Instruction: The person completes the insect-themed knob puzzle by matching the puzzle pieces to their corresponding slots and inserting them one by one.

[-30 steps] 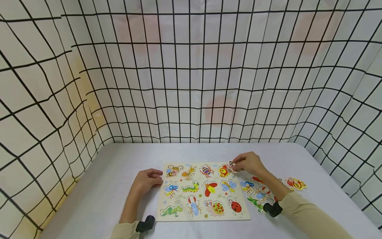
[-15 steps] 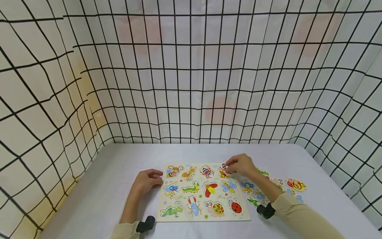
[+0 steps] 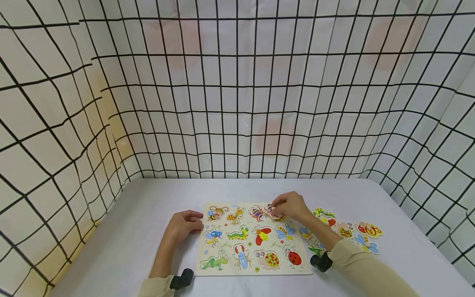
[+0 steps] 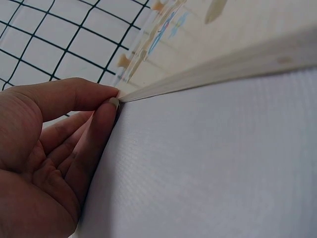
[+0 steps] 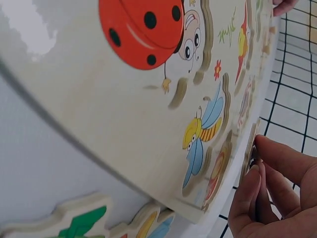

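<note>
Pinching with the right hand (image 3: 290,206), thumb and fingers narrow, a bug piece (image 3: 269,209) above the upper right part of the puzzle board (image 3: 229,270). Touching the board's left edge with relaxed fingers of the left hand (image 3: 182,225). On the counter (image 3: 167,190), to the right of the board, loose pieces (image 3: 345,229), partly behind the right sleeve (image 3: 365,266).

Probably busy with fitting the piece into the purple bug recess (image 3: 257,213), just beside. Before lowering, compare carefully both outlines and turn the piece to agree. Lower flat, not tilted. Steady the board gently from the left. Press only after full agreement, without forcing the thin legs.
</note>
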Motion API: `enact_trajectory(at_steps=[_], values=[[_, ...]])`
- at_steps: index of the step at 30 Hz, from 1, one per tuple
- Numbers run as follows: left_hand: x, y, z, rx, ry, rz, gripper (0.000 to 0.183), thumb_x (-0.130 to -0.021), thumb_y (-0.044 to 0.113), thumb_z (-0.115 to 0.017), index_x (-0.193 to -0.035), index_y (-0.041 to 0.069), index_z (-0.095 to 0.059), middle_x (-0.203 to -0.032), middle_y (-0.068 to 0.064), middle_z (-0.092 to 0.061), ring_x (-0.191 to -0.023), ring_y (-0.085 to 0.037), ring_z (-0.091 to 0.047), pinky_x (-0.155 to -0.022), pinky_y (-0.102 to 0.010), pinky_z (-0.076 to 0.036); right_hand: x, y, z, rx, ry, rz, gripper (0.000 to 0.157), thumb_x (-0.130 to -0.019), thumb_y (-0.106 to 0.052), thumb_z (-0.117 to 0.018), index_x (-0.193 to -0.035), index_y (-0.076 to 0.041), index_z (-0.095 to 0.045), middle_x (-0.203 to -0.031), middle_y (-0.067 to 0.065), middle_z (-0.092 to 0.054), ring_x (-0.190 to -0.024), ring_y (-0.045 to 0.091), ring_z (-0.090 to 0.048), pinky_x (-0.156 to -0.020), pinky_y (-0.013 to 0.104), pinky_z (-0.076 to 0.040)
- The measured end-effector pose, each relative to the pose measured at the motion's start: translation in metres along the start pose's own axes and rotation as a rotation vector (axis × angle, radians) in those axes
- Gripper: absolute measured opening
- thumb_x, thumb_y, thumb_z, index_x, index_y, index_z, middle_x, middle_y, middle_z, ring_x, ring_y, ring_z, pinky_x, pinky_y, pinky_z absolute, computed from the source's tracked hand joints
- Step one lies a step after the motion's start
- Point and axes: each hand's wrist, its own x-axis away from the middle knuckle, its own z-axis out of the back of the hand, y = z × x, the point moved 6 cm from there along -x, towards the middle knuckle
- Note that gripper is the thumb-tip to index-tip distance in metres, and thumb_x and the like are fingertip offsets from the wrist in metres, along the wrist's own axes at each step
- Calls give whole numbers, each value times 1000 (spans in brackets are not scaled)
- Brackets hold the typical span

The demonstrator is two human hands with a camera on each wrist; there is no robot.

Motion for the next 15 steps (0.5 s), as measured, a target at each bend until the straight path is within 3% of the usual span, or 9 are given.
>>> enact_trajectory(at_steps=[15], values=[[-1,-1,-1,12,1,5,27,-83,6,-78,-109,6,-75,-84,-6,-71,-74,-18,-65,-69,-27,-57,-2,-9,-20,-55,11,2,13,-75,-14,-86,-87,-11,-79,-79,0,-73,-69,16,-58,-60,27,-47]])
